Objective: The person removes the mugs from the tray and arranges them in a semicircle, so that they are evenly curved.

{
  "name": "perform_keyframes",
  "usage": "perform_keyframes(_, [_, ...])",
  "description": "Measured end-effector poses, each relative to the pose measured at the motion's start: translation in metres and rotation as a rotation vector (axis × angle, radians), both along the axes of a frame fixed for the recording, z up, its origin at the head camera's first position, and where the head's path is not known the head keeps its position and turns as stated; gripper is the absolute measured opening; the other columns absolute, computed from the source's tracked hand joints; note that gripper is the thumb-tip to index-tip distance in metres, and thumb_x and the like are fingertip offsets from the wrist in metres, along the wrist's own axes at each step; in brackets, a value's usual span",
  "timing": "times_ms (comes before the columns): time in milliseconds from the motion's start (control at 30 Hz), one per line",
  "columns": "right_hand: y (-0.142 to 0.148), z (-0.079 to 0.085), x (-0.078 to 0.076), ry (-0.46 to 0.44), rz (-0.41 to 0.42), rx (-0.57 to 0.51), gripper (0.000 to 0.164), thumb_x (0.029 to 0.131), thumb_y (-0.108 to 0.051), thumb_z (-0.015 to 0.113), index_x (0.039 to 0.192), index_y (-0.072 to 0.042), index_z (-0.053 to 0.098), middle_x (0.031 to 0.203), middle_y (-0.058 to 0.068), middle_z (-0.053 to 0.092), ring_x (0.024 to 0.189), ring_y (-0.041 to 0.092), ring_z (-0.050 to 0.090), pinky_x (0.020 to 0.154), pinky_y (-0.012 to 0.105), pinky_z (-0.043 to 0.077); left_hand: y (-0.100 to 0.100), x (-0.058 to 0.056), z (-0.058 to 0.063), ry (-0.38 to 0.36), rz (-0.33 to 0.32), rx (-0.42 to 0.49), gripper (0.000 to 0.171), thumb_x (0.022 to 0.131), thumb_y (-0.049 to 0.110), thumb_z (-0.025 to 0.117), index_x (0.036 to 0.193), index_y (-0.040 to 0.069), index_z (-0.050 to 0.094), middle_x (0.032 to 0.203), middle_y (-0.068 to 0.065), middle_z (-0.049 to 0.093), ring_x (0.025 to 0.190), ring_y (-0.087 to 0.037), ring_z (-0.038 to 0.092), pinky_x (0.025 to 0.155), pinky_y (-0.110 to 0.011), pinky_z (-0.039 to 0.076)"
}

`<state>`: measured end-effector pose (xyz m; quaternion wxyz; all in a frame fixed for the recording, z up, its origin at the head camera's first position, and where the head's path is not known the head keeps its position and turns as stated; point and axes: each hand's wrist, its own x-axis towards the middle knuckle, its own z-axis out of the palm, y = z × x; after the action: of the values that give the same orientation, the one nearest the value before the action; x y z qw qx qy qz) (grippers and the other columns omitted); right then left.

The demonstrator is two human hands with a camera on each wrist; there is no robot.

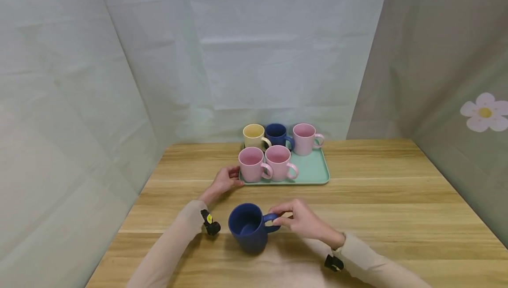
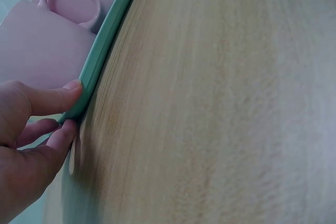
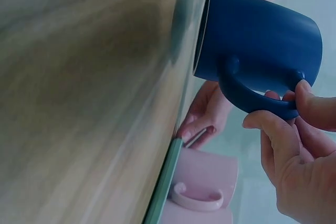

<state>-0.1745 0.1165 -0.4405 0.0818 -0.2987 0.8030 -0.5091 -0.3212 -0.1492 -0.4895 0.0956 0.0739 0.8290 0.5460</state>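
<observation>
The left hand point(image 1: 225, 180) pinches the near left corner of a mint-green tray point(image 1: 313, 169), its thumb on the rim. Nearer the person, a navy-blue mug point(image 1: 255, 240) is well apart from the tray, opening upward; it seems to hang just above the wood-grain tabletop point(image 1: 377, 200), though any gap is hard to judge. Along the tray's back stand a yellow mug point(image 1: 251, 140), a second navy mug point(image 1: 274, 138) and a pink mug point(image 1: 303, 145); two more pink mugs point(image 1: 250, 172) stand in front (every handle points right). The right hand point(image 1: 303, 221) holds the nearer navy mug by its handle, between thumb and fingers. Farthest right, a pale flower point(image 1: 485, 112) shows on grey cloth point(image 1: 448, 72).
</observation>
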Motion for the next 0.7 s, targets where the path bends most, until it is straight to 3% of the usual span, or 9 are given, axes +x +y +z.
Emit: perform_keyframes(700, [-0.028,-0.012,0.015,-0.019,0.122,-0.031,0.015,0.086,-0.003,0.069,0.1,-0.006,0.074,0.094,0.005,0.074,0.083,-0.004,0.061,0.073,0.015,0.057,0.0,0.001,0.0,0.0,0.013,-0.001,0.064,0.08,-0.01,0.069,0.138,-0.01,0.043,0.138,-0.029,0.051,0.123,-0.039,0.055,0.104,-0.043,0.049])
